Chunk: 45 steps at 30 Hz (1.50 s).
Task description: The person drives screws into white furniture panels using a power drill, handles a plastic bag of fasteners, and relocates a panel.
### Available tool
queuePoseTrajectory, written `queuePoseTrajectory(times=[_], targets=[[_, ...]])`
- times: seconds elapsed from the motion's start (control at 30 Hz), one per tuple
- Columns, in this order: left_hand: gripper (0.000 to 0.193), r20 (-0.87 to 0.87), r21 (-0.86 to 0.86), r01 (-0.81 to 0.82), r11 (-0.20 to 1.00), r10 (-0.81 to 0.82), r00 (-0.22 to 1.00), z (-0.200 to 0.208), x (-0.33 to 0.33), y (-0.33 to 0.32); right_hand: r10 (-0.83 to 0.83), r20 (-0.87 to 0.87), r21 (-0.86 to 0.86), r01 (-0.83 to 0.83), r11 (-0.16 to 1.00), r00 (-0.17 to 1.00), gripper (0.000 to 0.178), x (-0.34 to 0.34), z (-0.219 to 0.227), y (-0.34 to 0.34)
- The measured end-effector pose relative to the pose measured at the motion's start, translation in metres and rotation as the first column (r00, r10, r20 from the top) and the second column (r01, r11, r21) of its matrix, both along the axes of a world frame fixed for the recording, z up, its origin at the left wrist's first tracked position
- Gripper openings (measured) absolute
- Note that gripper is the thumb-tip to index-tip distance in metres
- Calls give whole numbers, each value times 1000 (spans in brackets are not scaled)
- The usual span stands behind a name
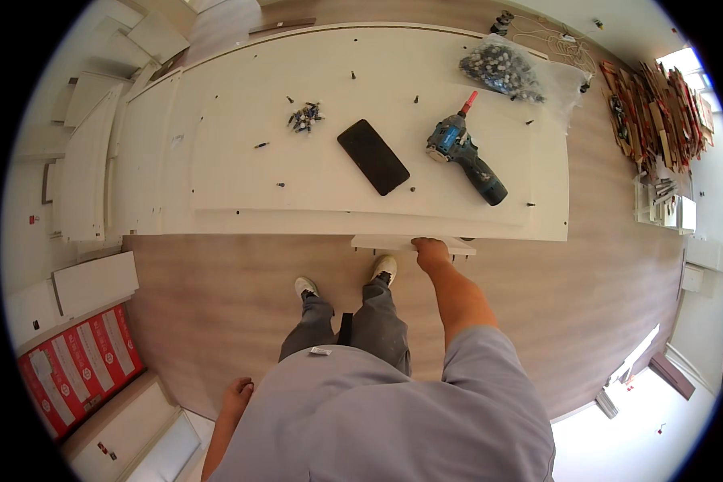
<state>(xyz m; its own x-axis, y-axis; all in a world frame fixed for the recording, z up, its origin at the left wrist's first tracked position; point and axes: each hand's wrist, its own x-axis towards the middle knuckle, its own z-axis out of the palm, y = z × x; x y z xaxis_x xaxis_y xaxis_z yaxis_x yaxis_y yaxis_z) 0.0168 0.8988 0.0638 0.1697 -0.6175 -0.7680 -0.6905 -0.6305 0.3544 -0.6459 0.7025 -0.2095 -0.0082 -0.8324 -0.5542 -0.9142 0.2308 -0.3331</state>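
Observation:
My right hand is closed on the edge of a narrow white panel, just under the near edge of the large white board. Several short dark pegs stick out of the panel's near side. My left hand hangs low by my left side, its fingers loosely bent and nothing visible in it. On the board lie a black phone, a blue and black cordless drill with a red tip, and a small heap of metal fasteners. A few single screws stand or lie around them.
A clear plastic bag of fittings rests on the board's far right corner. Stacked cardboard leans at the right. White panels and a red and white carton are at the left. Wooden floor surrounds my feet.

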Motion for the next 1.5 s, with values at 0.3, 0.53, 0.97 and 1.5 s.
queuePoseTrajectory(times=[0.3,0.53,0.97,1.5], targets=[[27,4,26,68,997,-69,998,12,-30,-17,20,5,27,-20,999,1000,43,-4,-26,-1],[29,12,41,173,984,-173,985,7,-62,-71,-84,-79,-348,51,936,993,38,7,-18,3],[34,-45,-4,363,932,-363,931,-53,-120,-129,-28,425,-663,332,671,905,24,26,168,34],[34,-57,-402,333,853,-386,921,-17,-171,-318,-452,-90,-329,402,855,887,84,-97,227,-160]])
